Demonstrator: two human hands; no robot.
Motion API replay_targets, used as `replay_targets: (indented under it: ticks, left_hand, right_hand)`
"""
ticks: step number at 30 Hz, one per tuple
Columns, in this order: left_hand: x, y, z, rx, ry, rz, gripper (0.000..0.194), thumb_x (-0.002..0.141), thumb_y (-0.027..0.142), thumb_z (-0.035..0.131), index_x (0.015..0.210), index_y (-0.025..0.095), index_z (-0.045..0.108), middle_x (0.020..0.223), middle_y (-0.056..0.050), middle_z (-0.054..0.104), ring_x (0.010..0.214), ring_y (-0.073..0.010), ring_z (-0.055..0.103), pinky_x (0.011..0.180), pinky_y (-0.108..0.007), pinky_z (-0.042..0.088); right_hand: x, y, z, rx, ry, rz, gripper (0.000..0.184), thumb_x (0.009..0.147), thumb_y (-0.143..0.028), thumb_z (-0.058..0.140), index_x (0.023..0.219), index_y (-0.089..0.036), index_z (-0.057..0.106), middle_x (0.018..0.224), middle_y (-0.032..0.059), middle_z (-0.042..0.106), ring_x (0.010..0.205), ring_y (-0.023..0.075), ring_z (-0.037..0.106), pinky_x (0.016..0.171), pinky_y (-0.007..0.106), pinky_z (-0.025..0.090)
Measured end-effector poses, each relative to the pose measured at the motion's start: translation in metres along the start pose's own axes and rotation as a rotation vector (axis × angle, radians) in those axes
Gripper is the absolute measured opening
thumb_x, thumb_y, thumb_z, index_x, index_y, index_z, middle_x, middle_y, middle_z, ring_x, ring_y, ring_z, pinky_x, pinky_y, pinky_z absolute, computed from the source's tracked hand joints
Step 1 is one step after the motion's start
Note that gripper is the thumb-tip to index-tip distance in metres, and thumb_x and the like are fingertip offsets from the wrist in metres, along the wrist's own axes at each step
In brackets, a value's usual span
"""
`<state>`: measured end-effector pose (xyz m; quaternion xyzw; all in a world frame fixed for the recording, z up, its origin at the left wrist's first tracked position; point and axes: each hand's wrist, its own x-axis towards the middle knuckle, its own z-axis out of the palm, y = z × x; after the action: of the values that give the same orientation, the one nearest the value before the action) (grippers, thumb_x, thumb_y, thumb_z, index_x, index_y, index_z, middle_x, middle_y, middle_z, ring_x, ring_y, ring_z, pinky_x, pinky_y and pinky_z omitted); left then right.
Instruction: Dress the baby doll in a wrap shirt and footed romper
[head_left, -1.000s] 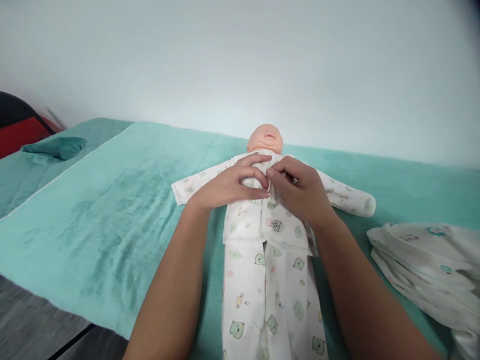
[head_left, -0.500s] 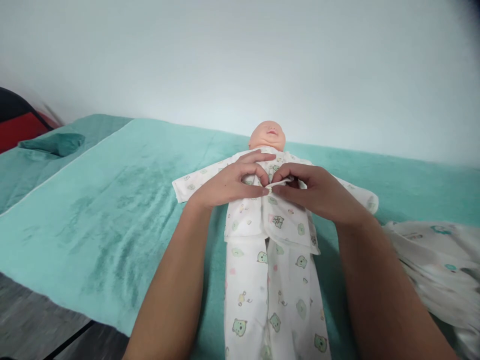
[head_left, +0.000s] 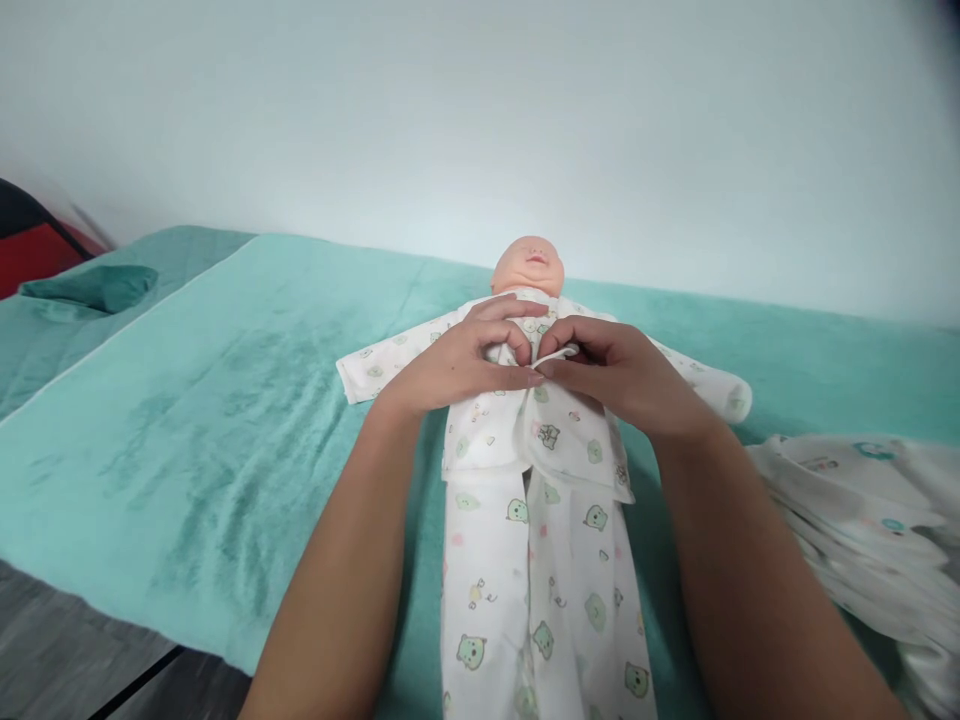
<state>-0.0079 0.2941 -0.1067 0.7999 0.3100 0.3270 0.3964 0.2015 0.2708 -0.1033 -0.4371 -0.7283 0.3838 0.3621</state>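
Observation:
A baby doll (head_left: 529, 266) lies on its back, its head toward the wall. It wears a white long-sleeved baby shirt (head_left: 487, 440) with green bear prints and matching trousers (head_left: 487, 590). Over the chest, my left hand (head_left: 480, 352) pinches the shirt's front edge between thumb and index finger, the other fingers stretched across the fabric. Close against it, my right hand (head_left: 607, 365) pinches the overlapping front edge, a bit of which folds up between the fingers. The fingertips of both hands meet at the front opening; any fastener there is hidden.
The doll rests on a green plush cover (head_left: 187, 430) spread over a bed or table. White printed cloth (head_left: 847, 500) lies bunched at the right. A white wall (head_left: 450, 120) stands behind. Something red and black (head_left: 37, 250) is at the far left, and grey floor (head_left: 60, 640) shows lower left.
The view has shifted slightly, so everything sits a little further left and up. Both hands keep their pinch at the shirt front, the fingertips pressed a little closer together.

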Motion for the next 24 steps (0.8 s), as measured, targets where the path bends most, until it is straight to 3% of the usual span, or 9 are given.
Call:
replay_targets:
  ticks: [5, 10, 16, 20, 24]
  left_hand:
    - [0.000, -0.002, -0.002, -0.056, 0.018, -0.008, 0.015, 0.082, 0.031, 0.072, 0.073, 0.023, 0.064, 0.146, -0.001, 0.055, 0.144, -0.0299, 0.039, 0.116, -0.051, 0.034]
    - [-0.002, -0.005, -0.003, -0.281, 0.102, -0.028, 0.019, 0.087, 0.035, 0.068, 0.075, 0.022, 0.062, 0.142, -0.003, 0.059, 0.138, -0.0308, 0.048, 0.111, -0.051, 0.039]
    - [0.004, -0.019, 0.001, -0.530, 0.342, -0.060, 0.022, 0.080, 0.037, 0.072, 0.077, 0.019, 0.059, 0.129, -0.006, 0.066, 0.123, -0.0282, 0.060, 0.105, -0.047, 0.044]
    - [0.008, -0.024, 0.004, -0.424, 0.455, -0.146, 0.019, 0.081, 0.036, 0.069, 0.082, 0.020, 0.060, 0.119, -0.005, 0.068, 0.112, -0.0228, 0.062, 0.100, -0.040, 0.045]
    - [0.007, -0.016, 0.007, -0.107, 0.355, -0.144, 0.030, 0.077, 0.039, 0.073, 0.101, 0.023, 0.063, 0.119, -0.004, 0.063, 0.112, -0.0214, 0.058, 0.097, -0.035, 0.045]
  right_hand:
    - [-0.001, 0.012, -0.007, 0.208, -0.024, -0.048, 0.025, 0.083, -0.044, 0.071, 0.076, -0.021, 0.064, 0.066, -0.0021, 0.048, 0.058, 0.0113, 0.039, 0.052, 0.027, 0.029]
    - [0.004, 0.020, -0.002, 0.332, 0.159, -0.099, 0.053, 0.088, -0.061, 0.059, 0.055, -0.021, 0.047, 0.061, 0.0003, 0.040, 0.058, 0.0133, 0.036, 0.054, 0.030, 0.031]
    - [0.008, 0.017, 0.011, 0.459, 0.350, -0.031, 0.054, 0.085, -0.059, 0.062, 0.053, -0.022, 0.040, 0.054, -0.0021, 0.034, 0.050, 0.0111, 0.032, 0.048, 0.029, 0.027]
    - [0.010, 0.020, 0.015, 0.477, 0.449, -0.043, 0.048, 0.086, -0.052, 0.063, 0.055, -0.021, 0.044, 0.056, -0.0025, 0.037, 0.049, 0.0101, 0.032, 0.046, 0.028, 0.027]
    - [0.013, 0.024, 0.018, 0.431, 0.498, -0.045, 0.023, 0.080, -0.036, 0.069, 0.069, -0.022, 0.055, 0.064, -0.0030, 0.045, 0.054, 0.0103, 0.038, 0.049, 0.026, 0.032]
